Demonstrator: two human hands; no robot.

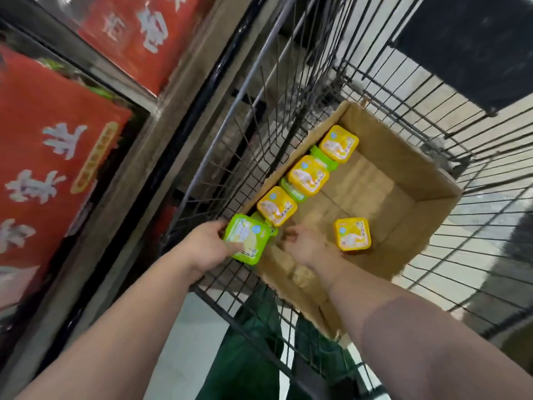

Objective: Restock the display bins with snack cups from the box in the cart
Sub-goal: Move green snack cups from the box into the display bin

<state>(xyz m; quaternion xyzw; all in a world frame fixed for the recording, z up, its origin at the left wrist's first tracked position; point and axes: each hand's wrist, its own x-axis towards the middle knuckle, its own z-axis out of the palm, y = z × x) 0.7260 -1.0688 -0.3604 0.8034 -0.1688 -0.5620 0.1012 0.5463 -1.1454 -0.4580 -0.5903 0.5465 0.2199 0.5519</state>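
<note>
An open cardboard box point(403, 180) sits inside a black wire cart point(476, 157). Along the box's left wall runs a row of yellow snack cups point(308, 175) stacked over green ones, and a lone yellow cup point(352, 234) rests on the box floor. My left hand point(206, 246) is shut on a green snack cup point(245, 238) at the box's near left corner. My right hand point(302, 241) reaches into the box just right of that cup, near the nearest yellow cup point(276, 205), fingers apart and holding nothing.
Red display panels with white characters point(49, 157) stand to the left behind a dark metal frame point(161, 134). The cart's wire walls surround the box on all sides. My green trousers point(251, 356) show below the cart's near edge.
</note>
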